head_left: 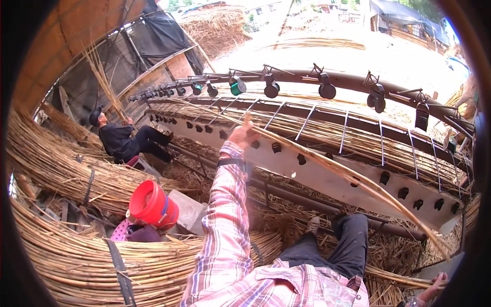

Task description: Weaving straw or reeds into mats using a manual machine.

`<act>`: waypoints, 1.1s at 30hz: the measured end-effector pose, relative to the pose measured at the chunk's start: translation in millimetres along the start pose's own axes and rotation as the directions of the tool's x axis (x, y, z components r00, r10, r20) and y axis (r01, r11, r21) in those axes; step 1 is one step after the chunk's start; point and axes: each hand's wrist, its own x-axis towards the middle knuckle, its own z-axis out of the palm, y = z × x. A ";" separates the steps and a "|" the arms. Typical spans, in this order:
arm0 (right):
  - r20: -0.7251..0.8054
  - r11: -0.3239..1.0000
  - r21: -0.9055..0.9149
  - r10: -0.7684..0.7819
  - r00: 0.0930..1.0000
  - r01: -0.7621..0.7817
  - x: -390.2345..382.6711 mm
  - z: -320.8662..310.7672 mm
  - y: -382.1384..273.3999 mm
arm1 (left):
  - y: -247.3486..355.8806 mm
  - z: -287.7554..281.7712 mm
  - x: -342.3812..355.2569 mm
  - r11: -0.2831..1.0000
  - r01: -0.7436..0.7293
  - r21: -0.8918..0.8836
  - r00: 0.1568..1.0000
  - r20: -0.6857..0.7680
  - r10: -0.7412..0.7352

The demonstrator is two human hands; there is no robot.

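Observation:
My left hand [242, 135], at the end of an outstretched plaid sleeve, is closed around a thin bunch of long dry reeds [327, 162]. The bunch slants down to the right across a long loom-like frame [358, 123]. Low at the right edge, my right hand [432, 290] is closed at the end of other reeds [396, 278]; its grip is partly cut off by the picture's rim. Dark rounded weights [326, 87] hang along the frame's curved bar. More reeds lie lengthwise among its thin metal rods.
At the left a co-worker [118, 135] sits holding upright reeds [104, 82]. A red bucket [171, 211] stands beside a pale block [186, 210]. Large tied reed bundles [71, 256] lie at the left. A metal pipe [291, 194] crosses before my legs; loose straw covers the ground.

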 end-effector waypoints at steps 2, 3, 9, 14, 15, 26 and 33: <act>0.010 0.999 0.028 -0.028 1.000 0.028 -6.0 -0.9 -20.5 | -23.8 45.2 3.8 0.998 0.050 -0.042 0.999 0.023 -0.049; 0.012 0.996 -0.083 0.035 0.999 -0.034 -12.3 -2.8 -33.5 | -35.6 68.1 4.2 0.993 0.092 -0.079 0.996 0.011 -0.092; -0.124 0.981 0.149 0.142 0.982 -0.123 -51.8 25.4 -103.4 | -110.6 201.6 15.3 0.960 0.119 -0.254 0.975 0.213 -0.064; -0.232 0.967 0.200 0.203 0.951 -0.158 -64.0 36.5 -138.7 | -156.7 282.3 54.3 0.960 0.187 -0.209 0.969 0.198 -0.146; -0.239 0.965 0.208 0.208 0.948 -0.160 -64.3 36.2 -142.8 | -164.9 294.1 66.5 0.960 0.202 -0.195 0.964 0.214 -0.160; -0.250 0.959 0.199 0.247 0.936 -0.200 -58.5 34.5 -146.8 | -213.9 380.9 144.5 0.890 0.448 -0.085 0.859 0.317 -0.402; -0.267 0.943 0.219 0.304 0.915 -0.250 -57.9 38.4 -152.9 | -210.0 414.9 2.9 0.515 -0.669 0.536 0.688 0.709 0.155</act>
